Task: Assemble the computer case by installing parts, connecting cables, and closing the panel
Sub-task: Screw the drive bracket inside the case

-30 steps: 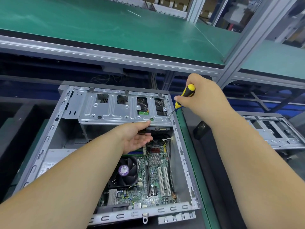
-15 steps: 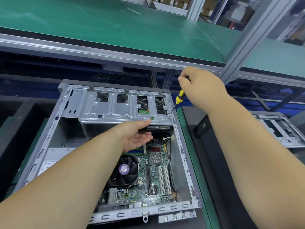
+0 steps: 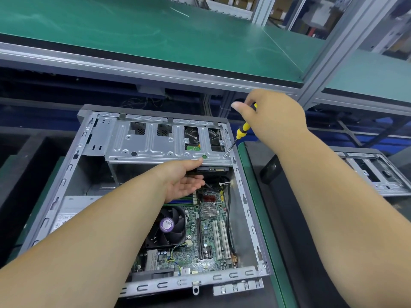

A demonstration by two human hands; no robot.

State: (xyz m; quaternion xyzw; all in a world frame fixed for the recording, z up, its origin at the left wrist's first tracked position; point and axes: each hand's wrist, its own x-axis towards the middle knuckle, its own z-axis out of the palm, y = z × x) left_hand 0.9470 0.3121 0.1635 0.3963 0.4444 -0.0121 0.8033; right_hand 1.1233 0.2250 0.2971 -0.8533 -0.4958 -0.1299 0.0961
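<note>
The round purple sticker on the fan [image 3: 166, 225] has small writing on it, too tiny to read. A white label [image 3: 61, 218] on the silver box near the left wall of the computer case [image 3: 242, 196] also has print too small to read.

The right hand [image 3: 275, 121] curls its fingers around the top of a yellow and black screwdriver [image 3: 239, 135]. The thin metal tip points down and touches a screw [image 3: 225, 155] at the right front corner of the metal drive tray [image 3: 164, 143], in the far part of the case.

The left hand [image 3: 182, 181] is open with its palm up. Its thumb touches the near edge of the drive tray, and its straight fingers reach under the tray.

The case lies flat with its side off. It is gray metal. Inside, near its middle, sits the green board [image 3: 209, 230] with two long white slots, a black fan and a black cable [image 3: 229, 207] along the right wall.

A second case [image 3: 373, 174] lies well to the right of the first one. A green shelf [image 3: 133, 34] runs behind and above the case.
</note>
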